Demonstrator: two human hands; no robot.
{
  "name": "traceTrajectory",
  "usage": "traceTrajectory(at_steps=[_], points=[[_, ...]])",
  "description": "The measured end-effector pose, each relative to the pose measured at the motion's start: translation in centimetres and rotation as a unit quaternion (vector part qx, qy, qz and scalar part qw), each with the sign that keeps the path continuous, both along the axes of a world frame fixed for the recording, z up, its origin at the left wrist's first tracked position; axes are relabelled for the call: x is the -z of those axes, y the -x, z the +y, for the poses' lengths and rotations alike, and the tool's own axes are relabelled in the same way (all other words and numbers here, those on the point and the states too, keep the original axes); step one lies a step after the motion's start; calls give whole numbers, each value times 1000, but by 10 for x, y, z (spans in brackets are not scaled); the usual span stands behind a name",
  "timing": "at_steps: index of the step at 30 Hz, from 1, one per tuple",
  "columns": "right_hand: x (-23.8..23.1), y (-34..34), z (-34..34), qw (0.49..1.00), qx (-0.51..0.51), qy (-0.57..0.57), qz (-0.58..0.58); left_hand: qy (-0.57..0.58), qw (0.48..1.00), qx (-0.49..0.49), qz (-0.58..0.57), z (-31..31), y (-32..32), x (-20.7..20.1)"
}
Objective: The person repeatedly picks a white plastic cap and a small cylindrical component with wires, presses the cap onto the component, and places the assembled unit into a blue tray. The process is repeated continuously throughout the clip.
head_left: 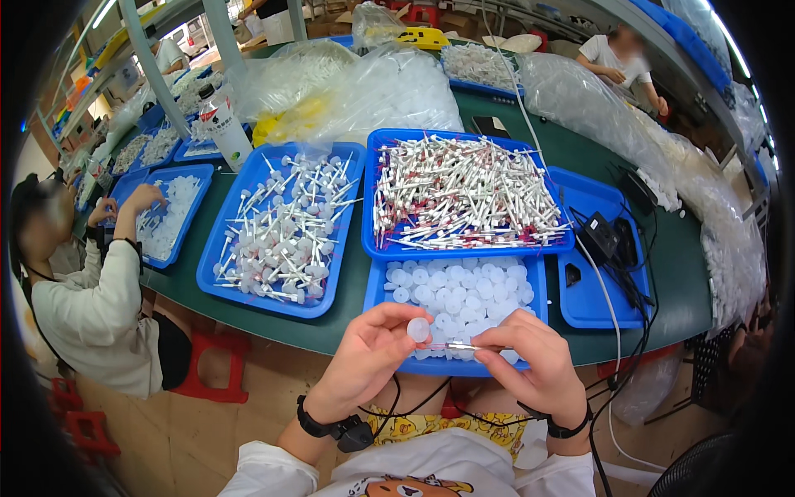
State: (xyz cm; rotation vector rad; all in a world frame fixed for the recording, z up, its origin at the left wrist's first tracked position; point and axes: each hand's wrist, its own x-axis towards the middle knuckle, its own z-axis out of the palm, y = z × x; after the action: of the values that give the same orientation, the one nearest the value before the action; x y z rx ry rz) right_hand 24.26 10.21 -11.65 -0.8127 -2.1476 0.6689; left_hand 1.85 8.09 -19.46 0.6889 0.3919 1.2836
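My left hand (368, 352) pinches a translucent white round cap (418, 330) between thumb and fingertips. In my right hand (534, 352) is a thin stick-like piece (458, 345), whitish and metallic with a pinkish end, pointing left at the cap. Whether its tip touches the cap I cannot tell. Both hands are over the near edge of a blue tray (375, 290) full of similar round caps. Behind it, a second blue tray (472, 250) holds a heap of thin white sticks with red parts. A third blue tray (310, 310), at left, holds sticks with caps on them.
At right, a blue tray (584, 311) carries black power adapters (598, 236) and cables, and a white cord (609, 286) hangs past its side. A bottle (222, 132) and large plastic bags (397, 91) stand behind. A co-worker (99, 306) sits at left, another (621, 62) far right.
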Motion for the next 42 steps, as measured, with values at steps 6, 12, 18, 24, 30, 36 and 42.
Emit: traceTrajectory(at_steps=[6,12,18,24,30,36,42], points=[[2,-1,2,1000,9,-14,9,10,999,26,-23,-3,3,-4],[7,1,-1,999,6,-37,17,49,999,-13,13,-6,1,-12],[10,1,-1,999,11,-43,16,78,997,-7,-15,-8,-7,-14],[13,-1,0,998,22,-52,5,56,998,21,-13,-9,-6,-8],[15,-1,0,996,37,-82,-4,59,998,17,-2,-7,-10,-7],[19,-3,-3,989,30,-125,-67,58,998,4,-2,-3,-13,-4],[16,-8,-2,966,27,-231,-114,-75,984,-132,95,-3,-16,13]])
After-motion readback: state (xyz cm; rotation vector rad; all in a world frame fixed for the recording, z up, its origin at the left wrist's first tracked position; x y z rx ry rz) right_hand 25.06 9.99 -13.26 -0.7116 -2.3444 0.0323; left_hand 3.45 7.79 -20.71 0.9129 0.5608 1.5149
